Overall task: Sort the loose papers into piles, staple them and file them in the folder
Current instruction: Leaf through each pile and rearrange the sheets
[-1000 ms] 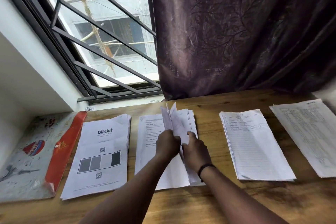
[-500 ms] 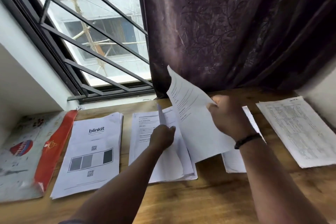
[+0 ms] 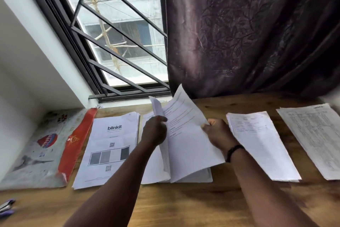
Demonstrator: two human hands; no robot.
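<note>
From the head camera, a wooden desk [image 3: 211,199] runs under a barred window [image 3: 117,39] and a dark purple curtain [image 3: 248,29]. The left hand [image 3: 154,132] has its fingers curled around a few raised pages [image 3: 158,110] of the middle pile [image 3: 191,173], holding them upright at their far end. The right hand [image 3: 217,132] pinches the right edge of one printed sheet [image 3: 185,134], lifted and tilted above that same pile, its far corner pointing toward 12 o'clock. At 9 o'clock from the middle pile lies a pile topped by a blinkit page [image 3: 108,149], and further toward 9 o'clock a folder [image 3: 38,149] with a red flap lies flat near the wall. At 3 o'clock from the hands sit two more piles, a narrow one [image 3: 261,145] and a densely printed one [image 3: 312,138], apart from each other. A purple stapler [image 3: 6,208] shows partly at the desk's 8 o'clock edge.
</note>
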